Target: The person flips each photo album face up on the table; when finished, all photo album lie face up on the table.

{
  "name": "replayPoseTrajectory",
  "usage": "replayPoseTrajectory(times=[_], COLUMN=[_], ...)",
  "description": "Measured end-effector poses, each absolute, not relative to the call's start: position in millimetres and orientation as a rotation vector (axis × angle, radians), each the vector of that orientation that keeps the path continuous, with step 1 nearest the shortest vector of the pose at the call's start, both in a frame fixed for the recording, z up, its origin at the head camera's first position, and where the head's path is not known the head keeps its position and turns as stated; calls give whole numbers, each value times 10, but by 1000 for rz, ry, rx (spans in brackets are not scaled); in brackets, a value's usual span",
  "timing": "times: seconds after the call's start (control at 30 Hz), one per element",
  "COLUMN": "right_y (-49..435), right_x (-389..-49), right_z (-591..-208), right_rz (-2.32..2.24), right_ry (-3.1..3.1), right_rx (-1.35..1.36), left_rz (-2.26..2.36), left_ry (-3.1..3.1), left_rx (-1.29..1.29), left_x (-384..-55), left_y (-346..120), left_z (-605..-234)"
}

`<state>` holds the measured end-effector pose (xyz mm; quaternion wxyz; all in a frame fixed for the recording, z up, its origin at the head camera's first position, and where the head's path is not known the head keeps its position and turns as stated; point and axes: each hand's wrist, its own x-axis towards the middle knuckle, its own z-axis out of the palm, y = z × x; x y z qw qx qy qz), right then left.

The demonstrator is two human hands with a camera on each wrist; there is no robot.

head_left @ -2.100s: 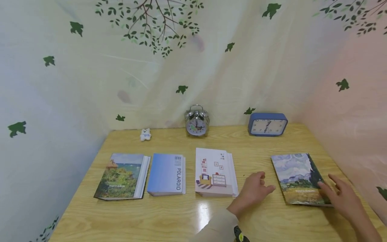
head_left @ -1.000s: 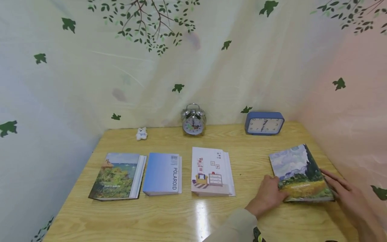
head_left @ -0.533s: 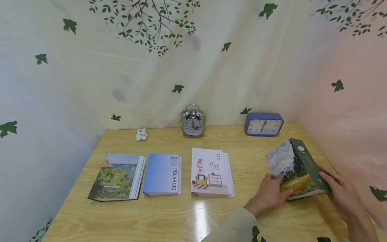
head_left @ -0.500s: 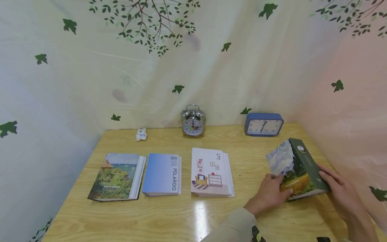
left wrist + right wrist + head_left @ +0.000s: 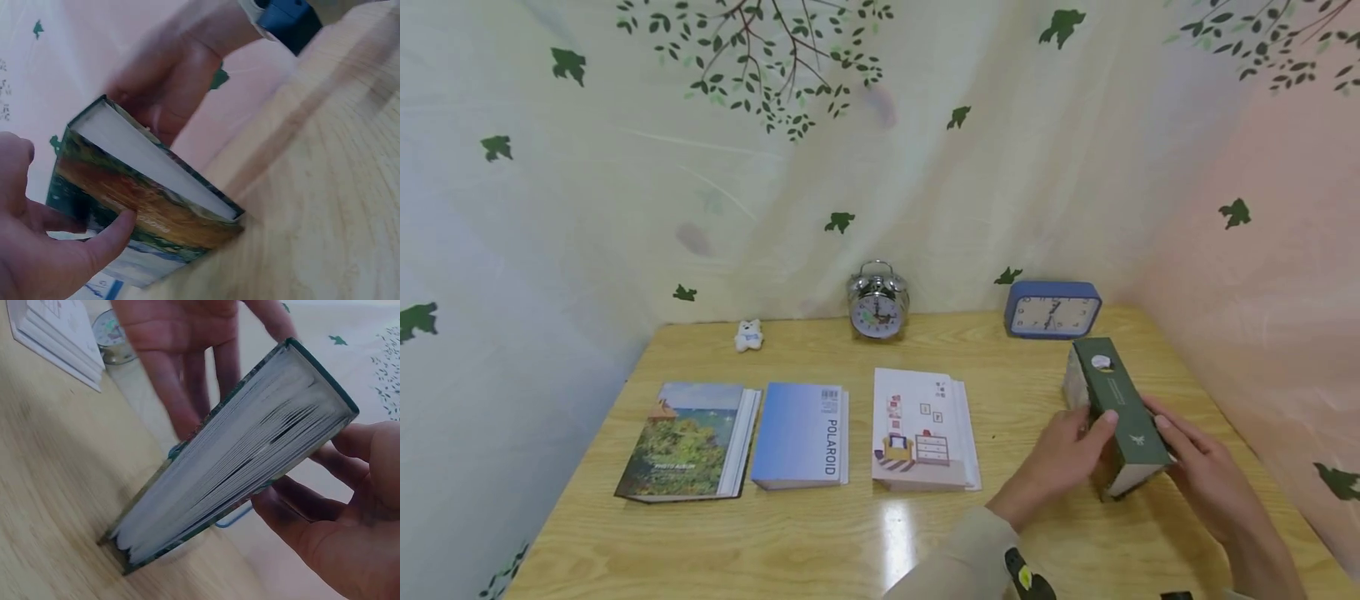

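A thick photo album [image 5: 1123, 408] with a dark green spine stands on its long opening edge at the right of the table, spine up and tilted. My left hand [image 5: 1063, 450] holds it from the painted front cover, thumb by the spine. On the back cover side, my right hand [image 5: 1202, 475] grips it near the spine. The left wrist view shows the painted cover [image 5: 156, 206] with the left thumb against it. Page edges [image 5: 231, 450] face the right wrist view, where the album's lower corner meets the table.
Three more albums lie in a row to the left: a garden-painted one [image 5: 688, 442], a blue one [image 5: 797, 433] and a white one [image 5: 917, 429]. Behind them are a white bear figure [image 5: 748, 335], a silver alarm clock [image 5: 878, 308] and a blue clock [image 5: 1052, 310], before a curtain.
The album has turned from lying front cover up to standing with its green spine up. Both hands have moved in around it, the right hand shifting left with the turning book.
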<state>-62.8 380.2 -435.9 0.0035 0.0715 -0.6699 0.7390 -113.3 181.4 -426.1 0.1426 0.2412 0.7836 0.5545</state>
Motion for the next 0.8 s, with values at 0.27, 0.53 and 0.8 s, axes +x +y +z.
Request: replayPoseTrajectory(times=[0.27, 0.53, 0.8], right_y=[3683, 3512, 3388], right_x=[-713, -750, -834], right_z=[-4441, -4475, -4497], right_rz=[2101, 1733, 1541], right_ry=[-2464, -2859, -3019], right_rx=[153, 117, -31], left_rz=[1595, 1350, 1312], left_ry=[2387, 2583, 2593], left_rx=[707, 584, 448], left_x=[-1177, -1184, -1206], left_y=[1583, 1401, 1303], left_z=[-4157, -4160, -4214])
